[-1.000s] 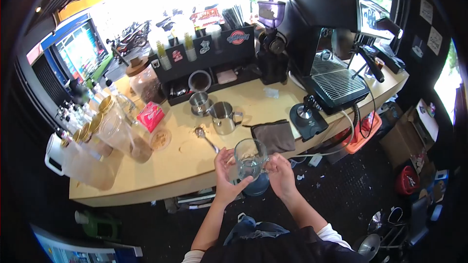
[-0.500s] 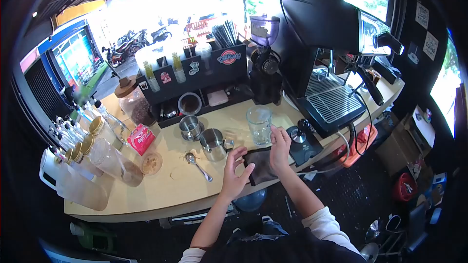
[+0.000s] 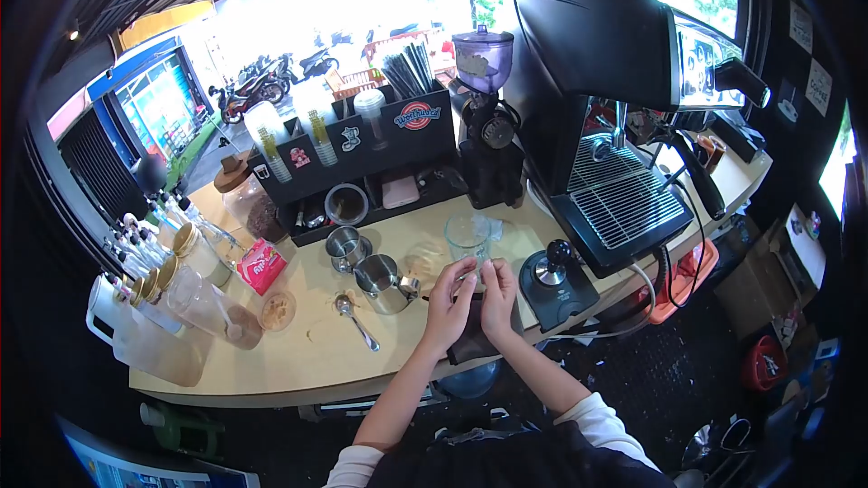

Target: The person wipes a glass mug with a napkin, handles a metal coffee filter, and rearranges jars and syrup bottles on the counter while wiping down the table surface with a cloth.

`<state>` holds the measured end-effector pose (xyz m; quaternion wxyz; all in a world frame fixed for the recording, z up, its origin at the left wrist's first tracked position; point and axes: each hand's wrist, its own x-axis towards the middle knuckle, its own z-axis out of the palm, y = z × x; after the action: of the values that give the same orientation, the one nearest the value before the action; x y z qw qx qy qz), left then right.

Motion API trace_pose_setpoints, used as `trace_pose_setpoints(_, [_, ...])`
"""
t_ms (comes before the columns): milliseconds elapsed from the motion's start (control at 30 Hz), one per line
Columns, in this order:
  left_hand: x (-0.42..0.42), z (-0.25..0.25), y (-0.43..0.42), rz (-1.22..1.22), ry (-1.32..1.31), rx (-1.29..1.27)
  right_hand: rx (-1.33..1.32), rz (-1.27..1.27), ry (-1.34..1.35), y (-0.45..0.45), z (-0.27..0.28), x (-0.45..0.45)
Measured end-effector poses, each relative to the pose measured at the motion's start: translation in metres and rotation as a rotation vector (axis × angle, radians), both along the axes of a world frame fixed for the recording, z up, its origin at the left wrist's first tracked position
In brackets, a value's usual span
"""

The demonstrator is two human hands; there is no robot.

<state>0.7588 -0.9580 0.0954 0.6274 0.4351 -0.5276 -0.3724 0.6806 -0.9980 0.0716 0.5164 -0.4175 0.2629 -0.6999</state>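
My left hand [image 3: 448, 309] and my right hand [image 3: 499, 300] are close together over the near edge of the counter, fingertips bent toward each other. Whatever lies between the fingers is too small or hidden to make out. Just behind them stands a clear glass mug [image 3: 462, 233], its lower part covered by my fingers; whether they touch it I cannot tell. A dark cloth [image 3: 475, 340] lies beneath my hands. Left of them are a steel milk pitcher [image 3: 382, 286], a smaller steel cup [image 3: 344, 249] and a spoon [image 3: 361, 325].
A tamper [image 3: 554, 264] rests on a black mat [image 3: 553, 301] at right, before the espresso machine [image 3: 592, 45]. Behind are the grinder [image 3: 488, 122] and a black cup organizer [image 3: 362, 158]. Jars, a jug [image 3: 154, 343] and a red packet [image 3: 262, 267] fill the left side.
My hands have come together in front of the glass mug; the left fingers have curled in from a spread pose. The camera view has shifted slightly.
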Motion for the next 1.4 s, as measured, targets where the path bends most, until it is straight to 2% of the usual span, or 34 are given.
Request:
trace_pose_setpoints(67, [0.001, 0.002, -0.004, -0.007, 0.012, 0.021, -0.014, 0.074, 0.091, -0.001, -0.013, -0.004])
trace_pose_setpoints(200, [0.007, 0.002, -0.009, 0.017, 0.061, 0.052, -0.124, 0.187, 0.246, 0.007, 0.001, -0.012])
trace_pose_setpoints(267, [0.006, 0.005, -0.008, 0.041, -0.102, 0.055, -0.216, 0.167, 0.432, 0.003, 0.0, -0.026])
trace_pose_setpoints(333, [0.008, 0.005, -0.01, 0.065, -0.091, 0.053, -0.138, 0.233, 0.466, -0.015, -0.004, -0.044])
trace_pose_setpoints(400, [0.009, 0.003, -0.009, 0.049, -0.143, 0.089, -0.02, 0.062, 0.485, -0.038, 0.009, -0.05])
trace_pose_setpoints(433, [0.008, 0.0, -0.009, 0.047, -0.14, 0.086, -0.043, -0.036, 0.539, -0.053, 0.016, -0.046])
trace_pose_setpoints(500, [0.009, -0.009, -0.012, 0.096, 0.065, -0.018, -0.067, -0.139, 0.591, -0.092, 0.002, -0.034])
trace_pose_setpoints(567, [0.013, -0.015, -0.013, 0.123, 0.049, -0.033, -0.391, -0.566, 1.187, -0.137, -0.041, -0.023])
trace_pose_setpoints(600, [0.015, -0.014, -0.013, 0.154, 0.033, -0.048, -0.394, -0.57, 1.185, -0.136, -0.04, -0.02])
trace_pose_setpoints(667, [0.016, -0.012, -0.011, 0.178, -0.012, -0.04, -0.246, -0.501, 1.455, -0.134, -0.035, -0.01])
trace_pose_setpoints(700, [0.017, -0.011, -0.01, 0.203, -0.057, -0.023, -0.285, -0.513, 1.576, -0.13, -0.032, -0.011])
trace_pose_setpoints(733, [0.017, -0.01, -0.01, 0.213, -0.052, -0.029, -0.299, -0.511, 1.576, -0.139, -0.038, -0.011])
trace_pose_setpoints(800, [0.016, -0.01, -0.01, 0.214, -0.026, -0.043, -0.199, -0.248, 1.437, -0.149, -0.038, -0.011])
trace_pose_setpoints(833, [0.014, -0.01, -0.009, 0.222, -0.02, -0.05, -0.212, -0.247, 1.441, -0.146, -0.033, -0.013])
trace_pose_setpoints(900, [0.01, -0.008, -0.009, 0.222, 0.062, -0.081, -0.072, 0.063, 0.908, -0.133, -0.014, -0.024])
trace_pose_setpoints(933, [0.01, -0.003, -0.009, 0.222, 0.062, -0.097, -0.088, 0.056, 0.907, -0.128, -0.002, -0.029])
trace_pose_setpoints(1000, [0.013, 0.006, -0.003, 0.214, 0.056, -0.134, -0.087, 0.216, 0.362, -0.116, 0.022, -0.04])
trace_pose_setpoints(1133, [0.005, 0.05, 0.011, 0.13, 0.046, -0.19, -0.144, 0.397, 0.244, -0.065, 0.097, -0.047])
trace_pose_setpoints(1200, [0.011, 0.051, 0.011, 0.105, 0.084, -0.17, -0.069, 0.865, 0.109, -0.048, 0.117, -0.054])
trace_pose_setpoints(1267, [0.013, 0.058, 0.01, 0.088, 0.12, -0.156, -0.076, 0.887, 0.138, -0.034, 0.124, -0.066])
trace_pose_setpoints(1400, [0.017, 0.066, 0.018, 0.125, 0.056, -0.147, -0.218, 0.725, 0.273, -0.012, 0.115, -0.085])
